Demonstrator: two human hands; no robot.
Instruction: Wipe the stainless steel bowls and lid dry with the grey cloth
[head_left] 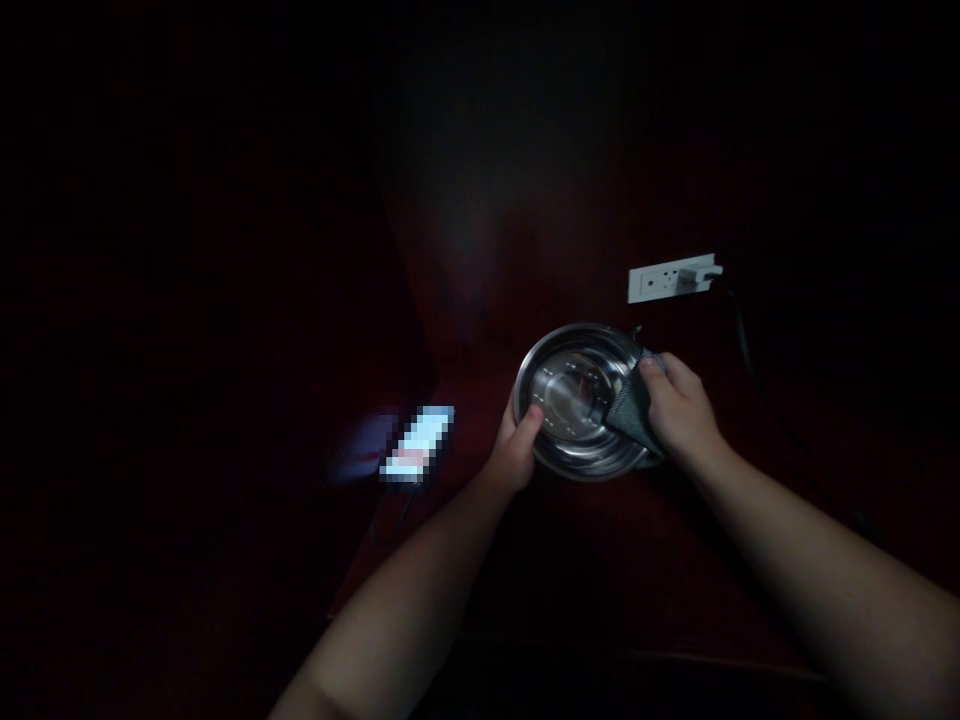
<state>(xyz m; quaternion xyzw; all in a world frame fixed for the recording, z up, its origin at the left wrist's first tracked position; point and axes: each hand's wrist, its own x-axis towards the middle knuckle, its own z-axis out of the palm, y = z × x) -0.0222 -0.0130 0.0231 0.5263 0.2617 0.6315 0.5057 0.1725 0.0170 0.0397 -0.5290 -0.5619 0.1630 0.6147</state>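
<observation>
Pinching the steel bowl (566, 400) by its rim in my left hand (517, 447), I have it, round, between my grips; my right hand (686, 408) pinches the grey-green cloth (634, 408) at the opposite rim.

Bare forearms (409, 590), bare hands (682, 412)

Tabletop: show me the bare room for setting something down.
Tabletop looks bare, though dim, between the left forearm and right forearm, from the front edge toward the metal bowl. Crowded: left, by the lit phone, and around the bowl, where the left hand grips and the right hand holds a cloth. Far right: too dark to judge.
</observation>
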